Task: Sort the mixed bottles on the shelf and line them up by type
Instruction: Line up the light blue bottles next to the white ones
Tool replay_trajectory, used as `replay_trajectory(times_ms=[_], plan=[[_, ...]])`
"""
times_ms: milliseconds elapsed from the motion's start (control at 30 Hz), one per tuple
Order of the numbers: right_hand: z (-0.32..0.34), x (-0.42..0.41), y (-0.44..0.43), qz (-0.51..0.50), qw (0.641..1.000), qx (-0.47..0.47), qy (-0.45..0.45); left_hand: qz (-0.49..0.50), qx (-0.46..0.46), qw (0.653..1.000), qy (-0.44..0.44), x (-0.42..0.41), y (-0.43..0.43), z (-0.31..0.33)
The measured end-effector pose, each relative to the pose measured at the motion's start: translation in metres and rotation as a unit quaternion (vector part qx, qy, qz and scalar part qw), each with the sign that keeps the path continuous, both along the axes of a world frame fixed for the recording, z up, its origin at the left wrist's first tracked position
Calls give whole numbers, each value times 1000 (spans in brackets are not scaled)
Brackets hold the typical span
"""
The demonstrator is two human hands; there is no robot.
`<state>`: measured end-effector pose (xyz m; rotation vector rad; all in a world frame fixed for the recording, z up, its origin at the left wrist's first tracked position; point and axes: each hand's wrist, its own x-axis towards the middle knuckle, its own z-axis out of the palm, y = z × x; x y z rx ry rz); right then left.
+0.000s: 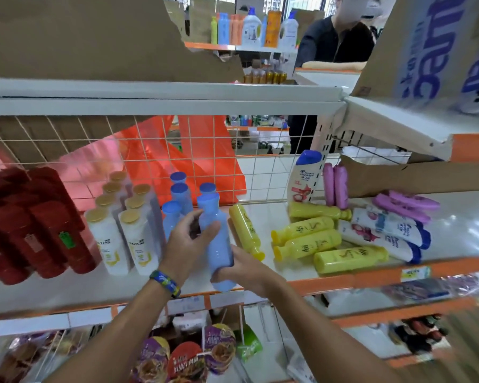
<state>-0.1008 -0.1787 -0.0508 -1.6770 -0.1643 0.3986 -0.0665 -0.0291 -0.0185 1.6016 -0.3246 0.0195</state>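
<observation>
Left hand [188, 244] and right hand [244, 269] both grip one blue bottle [220, 250] at the shelf's [67, 294] front edge. The red row [39, 222] and white row [122, 225] stand sorted; yellow bottles [310, 244] lie mixed toward the right edge.

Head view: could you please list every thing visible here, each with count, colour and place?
shelf: one, white with orange edge, across the middle
red bottles: several, dark red, left end
gold-capped bottles: seven, white, upright beside the red ones
standing blue bottles: four, light blue, centre
held blue bottle: one, light blue, in both hands
yellow bottles: five, yellow, lying right of centre
blue-capped bottles: three, white, one upright, two lying, right side
purple bottles: at least four, purple, right end, two upright
plastic bag: one, orange, behind the wire mesh
noodle bowls: at least three, purple and red, below the shelf
left hand: one, grips the held blue bottle's upper part
right hand: one, holds its base
</observation>
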Motion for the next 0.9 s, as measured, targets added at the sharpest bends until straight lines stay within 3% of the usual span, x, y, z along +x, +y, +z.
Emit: replay_trajectory(times_ms=[100, 267, 400, 567, 767, 900], plan=[[-2, 2, -8, 44, 996, 52, 62, -55, -33, 997, 43, 7, 7, 7], [-4, 1, -11, 87, 982, 130, 104, -16, 23, 1000, -5, 7, 4, 16], [-2, 3, -7, 4, 1000, 18, 18, 105, 42, 993, -35, 3, -5, 19], [-11, 10, 6, -105, 989, -84, -65, 231, 112, 964, -63, 3, -8, 16], [-15, 12, 12, -105, 981, -131, -96, 268, 148, 949, -71, 11, -6, 7], [-18, 12, 17, -145, 972, -150, -113, 244, 153, 955, -68, 13, -3, -1]])
